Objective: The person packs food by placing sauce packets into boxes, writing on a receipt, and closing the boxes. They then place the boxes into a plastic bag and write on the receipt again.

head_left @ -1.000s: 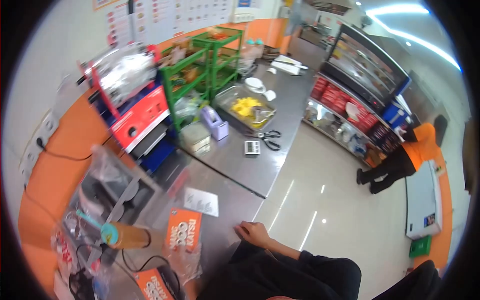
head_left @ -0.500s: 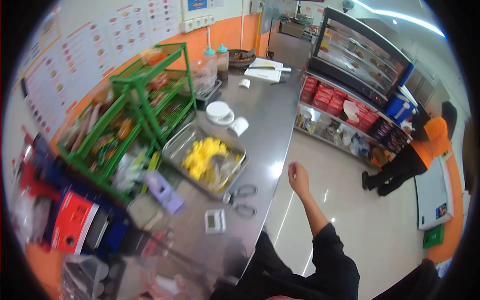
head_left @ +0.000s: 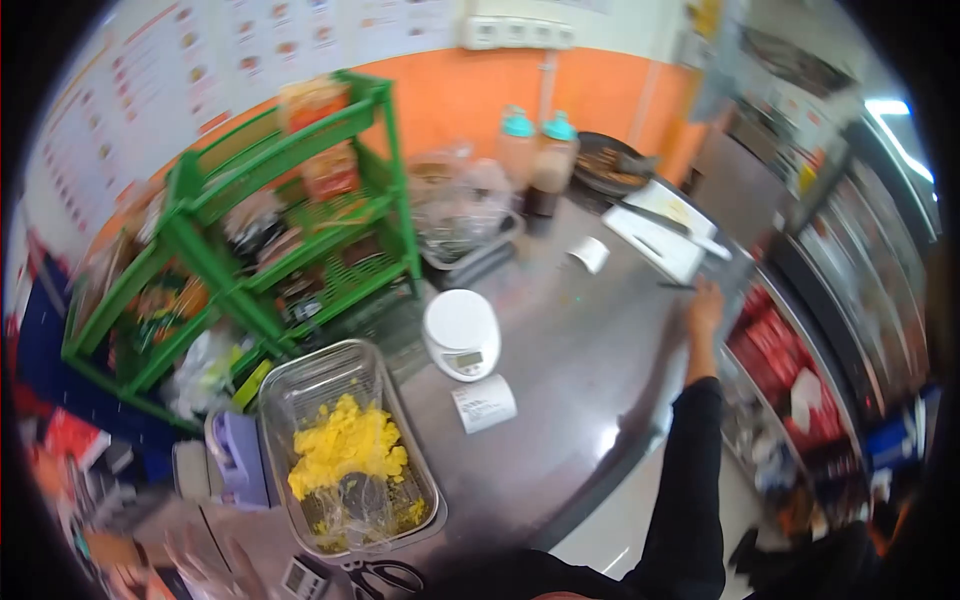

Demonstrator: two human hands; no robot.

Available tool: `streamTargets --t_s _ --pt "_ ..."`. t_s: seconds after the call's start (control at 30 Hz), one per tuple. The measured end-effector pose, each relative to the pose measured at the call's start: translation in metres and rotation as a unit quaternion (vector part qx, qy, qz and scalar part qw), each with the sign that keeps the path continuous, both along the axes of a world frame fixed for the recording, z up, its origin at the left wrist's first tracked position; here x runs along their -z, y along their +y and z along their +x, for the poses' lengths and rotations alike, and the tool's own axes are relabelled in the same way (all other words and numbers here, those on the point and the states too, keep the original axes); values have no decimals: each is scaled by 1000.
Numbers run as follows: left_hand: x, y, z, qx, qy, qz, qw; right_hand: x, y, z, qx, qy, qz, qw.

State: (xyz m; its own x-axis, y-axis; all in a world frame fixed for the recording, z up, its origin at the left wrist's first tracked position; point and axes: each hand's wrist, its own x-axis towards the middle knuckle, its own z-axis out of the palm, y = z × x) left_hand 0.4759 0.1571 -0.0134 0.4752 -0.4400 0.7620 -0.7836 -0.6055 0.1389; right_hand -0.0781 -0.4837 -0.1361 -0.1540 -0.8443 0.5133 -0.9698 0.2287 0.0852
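Note:
My right hand (head_left: 705, 308) reaches out over the counter's far right edge, its fingers stretched toward the cutting board. Its fingertips are right at a thin dark stick-like thing (head_left: 677, 287) by the white cutting board (head_left: 640, 258). A knife (head_left: 715, 247) with a white handle lies across that board. At the lower left, my left hand (head_left: 215, 572) shows pale and blurred with its fingers spread. Near it stand a purple tape dispenser (head_left: 238, 455) and a metal tray (head_left: 425, 480) holding crumbly yellow food (head_left: 345, 445) and clear plastic.
A white kitchen scale (head_left: 462, 325) and a paper label roll (head_left: 485, 404) stand mid-counter. Green racks (head_left: 290, 215) line the left wall. Sauce bottles (head_left: 550, 165) and a dark pan (head_left: 612, 165) are behind. Scissors (head_left: 385, 578) and a small timer (head_left: 303, 578) lie in front.
My view has swung toward the counter and come closer. My right hand has gone from beside the counter to the cutting board. The left hand shows farther left.

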Motion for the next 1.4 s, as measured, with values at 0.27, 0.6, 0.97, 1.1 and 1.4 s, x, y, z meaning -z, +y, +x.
streamTargets --t_s 0.27,0.6,0.97,1.1,1.4 --pt "-26 18 -13 -195 94 103 971 -5 37 34 -93 75 -7 993" --pt "-31 200 71 -180 105 -7 978 -72 406 194 -182 -332 -206 902" --pt "-38 426 178 -213 248 -105 939 -100 809 522 -498 -680 268 468" --pt "-5 476 176 -179 264 -201 926 -107 870 610 -577 -614 444 304" --pt "56 499 201 -139 328 -168 919 -59 922 779 -657 -413 585 236"
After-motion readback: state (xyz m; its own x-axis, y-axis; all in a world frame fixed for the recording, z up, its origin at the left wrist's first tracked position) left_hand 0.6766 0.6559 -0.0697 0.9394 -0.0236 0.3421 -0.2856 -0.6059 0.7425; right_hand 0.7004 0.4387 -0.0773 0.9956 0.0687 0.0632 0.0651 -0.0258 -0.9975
